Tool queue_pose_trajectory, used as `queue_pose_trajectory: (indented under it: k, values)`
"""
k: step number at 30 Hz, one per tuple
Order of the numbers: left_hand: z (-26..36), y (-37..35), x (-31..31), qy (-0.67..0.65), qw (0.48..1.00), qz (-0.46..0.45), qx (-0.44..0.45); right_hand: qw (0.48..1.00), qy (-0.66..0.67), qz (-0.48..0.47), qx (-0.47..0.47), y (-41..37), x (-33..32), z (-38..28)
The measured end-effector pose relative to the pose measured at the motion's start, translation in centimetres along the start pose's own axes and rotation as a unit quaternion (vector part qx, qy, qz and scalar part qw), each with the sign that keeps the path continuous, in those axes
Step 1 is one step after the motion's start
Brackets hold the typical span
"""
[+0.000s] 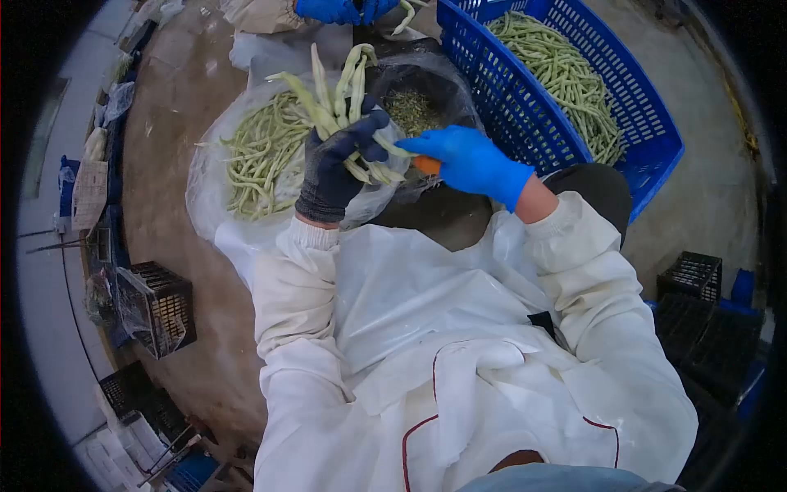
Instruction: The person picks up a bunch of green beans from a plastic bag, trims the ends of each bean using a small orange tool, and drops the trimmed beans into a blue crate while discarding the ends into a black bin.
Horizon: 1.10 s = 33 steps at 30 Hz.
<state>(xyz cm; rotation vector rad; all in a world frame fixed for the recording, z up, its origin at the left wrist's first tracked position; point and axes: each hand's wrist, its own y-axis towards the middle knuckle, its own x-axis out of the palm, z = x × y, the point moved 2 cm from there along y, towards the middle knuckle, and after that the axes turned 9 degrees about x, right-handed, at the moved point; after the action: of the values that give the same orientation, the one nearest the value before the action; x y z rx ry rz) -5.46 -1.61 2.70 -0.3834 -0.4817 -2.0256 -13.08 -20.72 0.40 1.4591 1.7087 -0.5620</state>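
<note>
My left hand (338, 166), in a dark knit glove, is closed around a bunch of long pale green beans (326, 105) that stick out above and below the fingers. My right hand (479, 161), in a blue glove, grips a small tool with an orange handle (427, 165); its working end is hidden. The tips of both hands nearly meet at one bean. Beneath my left hand, a clear plastic bag (205, 176) holds a heap of green beans (261, 156). Beside it, a dark bag-lined container holds small green trimmings (411, 111).
At the upper right stands a blue slatted crate (525, 90) full of beans. Across from me, another person's blue-gloved hands (338, 10) hold beans. Black crates stand on the floor at left (156, 307) and right (693, 275). A white plastic apron (410, 279) covers my lap.
</note>
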Motion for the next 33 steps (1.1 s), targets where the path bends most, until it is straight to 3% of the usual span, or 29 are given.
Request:
queue_pose_trajectory:
  k: [1, 2, 3, 5, 7, 10, 12, 13, 17, 20, 23, 27, 30, 33]
  values:
    - [0.2, 0.0, -0.2, -0.011, 1.0, 0.005, -0.002, 0.999, -0.028, 0.024, 0.035, -0.1, -0.8, 1.5]
    - [0.0, 0.5, -1.6, -0.194, 0.981, -0.006, -0.023, 0.995, -0.055, 0.049, 0.069, -0.4, -2.0, 3.6]
    - [0.5, 0.5, -2.4, -0.178, 0.984, 0.008, -0.017, 0.989, -0.081, 0.074, 0.103, -1.0, -3.1, 5.3]
    - [1.3, 0.7, -3.5, -0.147, 0.988, 0.036, -0.003, 0.944, -0.109, 0.176, 0.258, -2.2, -7.3, 6.9]
    - [1.7, 0.7, -3.1, -0.091, 0.995, 0.027, -0.012, 0.85, -0.234, 0.324, 0.344, -4.1, -10.6, 9.1]
    - [1.2, 0.0, -1.1, -0.033, 0.999, 0.006, -0.038, 0.751, -0.391, 0.328, 0.419, -4.8, -14.4, 6.6]
    - [0.5, -0.2, -0.1, -0.014, 0.996, -0.031, -0.088, 0.884, -0.154, 0.349, 0.272, -4.2, -12.8, 6.7]
    - [0.2, -0.3, 0.5, -0.004, 0.992, -0.052, -0.114, 0.918, -0.028, 0.347, 0.189, -3.6, -12.0, 6.3]
    - [-0.9, -0.7, 2.3, 0.016, 0.981, -0.096, -0.168, 0.974, 0.149, 0.17, 0.001, -1.2, -8.8, 0.6]
    - [-1.0, -1.0, 2.6, 0.028, 0.977, -0.105, -0.185, 0.98, 0.124, 0.131, 0.084, -1.2, -7.7, -0.3]
    - [-1.0, -1.3, 2.8, 0.019, 0.975, -0.099, -0.2, 0.969, 0.179, 0.166, 0.031, -1.2, -6.9, -0.1]
    - [-0.7, -1.2, 3.0, 0.039, 0.975, -0.086, -0.199, 0.974, 0.16, 0.143, 0.075, -1.2, -6.4, 0.4]
    - [-1.3, -1.2, 2.6, 0.095, 0.98, -0.075, -0.159, 0.975, 0.152, 0.121, 0.105, -1.2, -6.5, 0.2]
    - [0.1, -1.3, 3.4, 0.268, 0.941, -0.145, -0.145, 0.979, 0.129, 0.112, 0.11, -1.3, -5.8, 0.4]
